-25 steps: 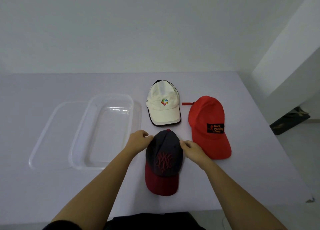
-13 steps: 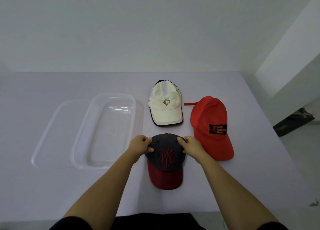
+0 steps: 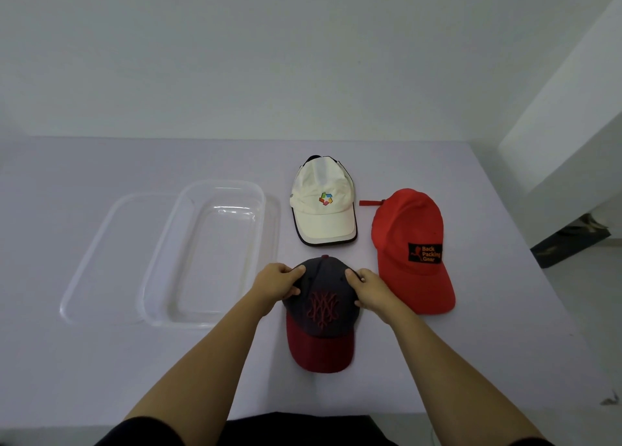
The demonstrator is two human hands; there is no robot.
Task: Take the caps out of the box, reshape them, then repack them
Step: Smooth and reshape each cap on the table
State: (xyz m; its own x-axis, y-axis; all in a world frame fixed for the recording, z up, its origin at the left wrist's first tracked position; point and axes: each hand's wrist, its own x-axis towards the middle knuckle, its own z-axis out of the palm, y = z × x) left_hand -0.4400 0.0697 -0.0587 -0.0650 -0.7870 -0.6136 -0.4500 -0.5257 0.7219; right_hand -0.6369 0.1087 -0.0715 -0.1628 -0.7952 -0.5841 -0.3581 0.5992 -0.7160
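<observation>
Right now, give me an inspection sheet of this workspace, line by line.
Surface: white table, flat.
Job's things: clear box empty, beside its lid; white cap, red cap and navy cap all out on the table, brims toward the person.
Clutter: nothing seen.
Grips: left hand and right hand each pinch a side of the navy cap's crown.
Cables: nothing seen.
Surroundings: plain white wall behind; a dark object on the floor at right, too unclear to name.
</observation>
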